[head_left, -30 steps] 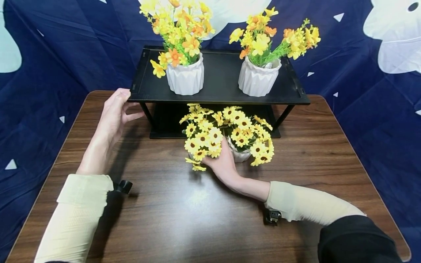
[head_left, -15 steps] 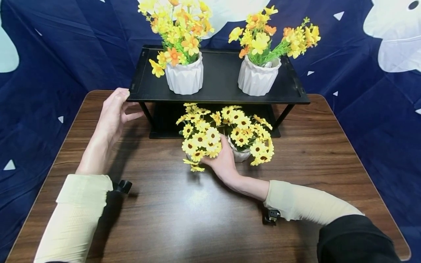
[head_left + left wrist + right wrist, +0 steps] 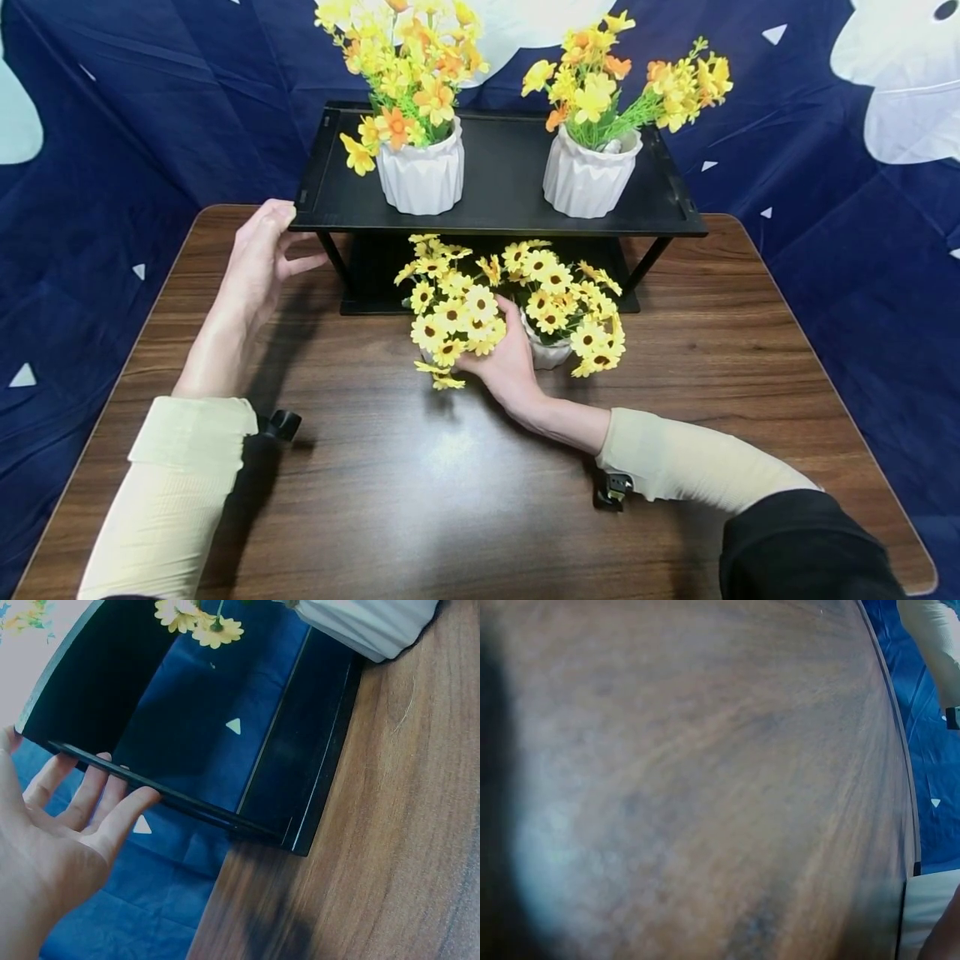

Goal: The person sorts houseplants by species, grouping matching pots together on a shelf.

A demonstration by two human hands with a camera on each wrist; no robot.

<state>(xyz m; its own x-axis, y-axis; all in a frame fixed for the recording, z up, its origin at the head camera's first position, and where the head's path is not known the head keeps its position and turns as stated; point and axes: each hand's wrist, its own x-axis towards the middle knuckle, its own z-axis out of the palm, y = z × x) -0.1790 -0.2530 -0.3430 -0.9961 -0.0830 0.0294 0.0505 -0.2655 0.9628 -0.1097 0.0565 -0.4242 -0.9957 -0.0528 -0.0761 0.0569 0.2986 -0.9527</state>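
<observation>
Left hand (image 3: 255, 260) grips the shelf edge (image 3: 312, 169), right hand (image 3: 512, 368) seemingly potted daisies (image 3: 452, 315), tabletop (image 3: 420, 517) stretching wide in front.

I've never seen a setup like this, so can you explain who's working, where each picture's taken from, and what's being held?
No machine here, just a person's bare left hand and right hand. The wide picture looks down from the head; the others come from the wrists, the right one showing mostly blurred brown wood-grain table. On the table stands a black two-tier shelf, bearing a white ribbed pot and its twin, both with yellow and orange flowers. The left hand holds the shelf's left end. The right hand grips a potted bunch of yellow, dark-centred flowers. A similar bunch stands beside it in a white pot.
</observation>
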